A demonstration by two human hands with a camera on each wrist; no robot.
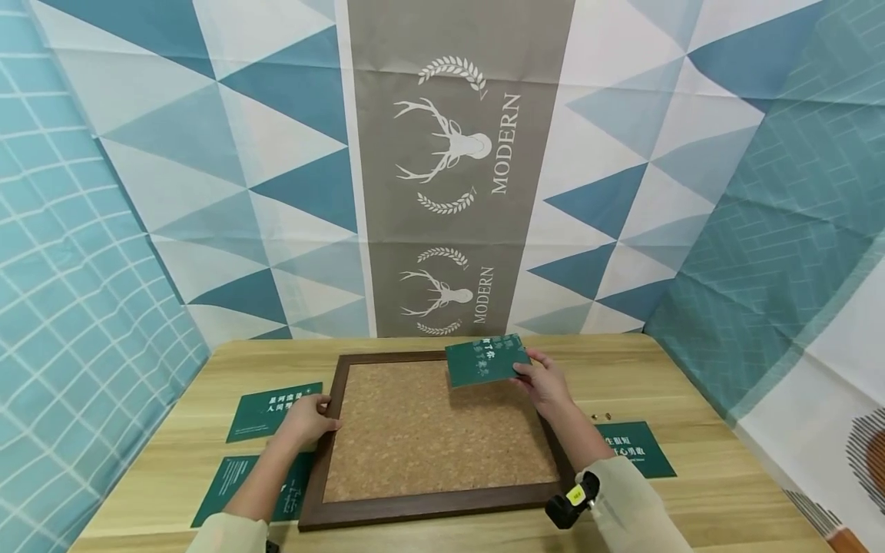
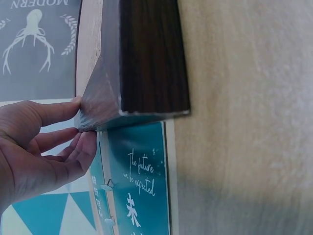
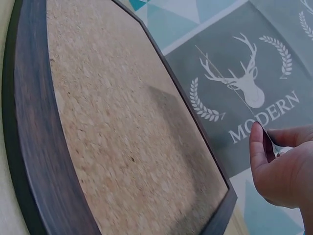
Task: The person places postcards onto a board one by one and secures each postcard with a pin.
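A cork board (image 1: 442, 430) with a dark brown frame lies on the wooden table. My left hand (image 1: 309, 421) grips the left side of the frame; in the left wrist view, thumb and fingers of the left hand (image 2: 54, 142) meet at its edge. Over the upper right of the board, my right hand (image 1: 544, 382) pinches a green card (image 1: 486, 361) with white writing by its right end. In the right wrist view the card (image 3: 230, 83) shows edge-on as a thin line above the right hand (image 3: 281, 164), and a shadow falls on the cork.
Left of the board lie an upper green card (image 1: 259, 415) and a lower one (image 1: 224, 480), partly under my left arm. Another card (image 1: 639, 449) lies to the right, near small brass-coloured pieces (image 1: 601, 417). Patterned cloth (image 1: 290, 153) hangs behind the table (image 1: 594, 353).
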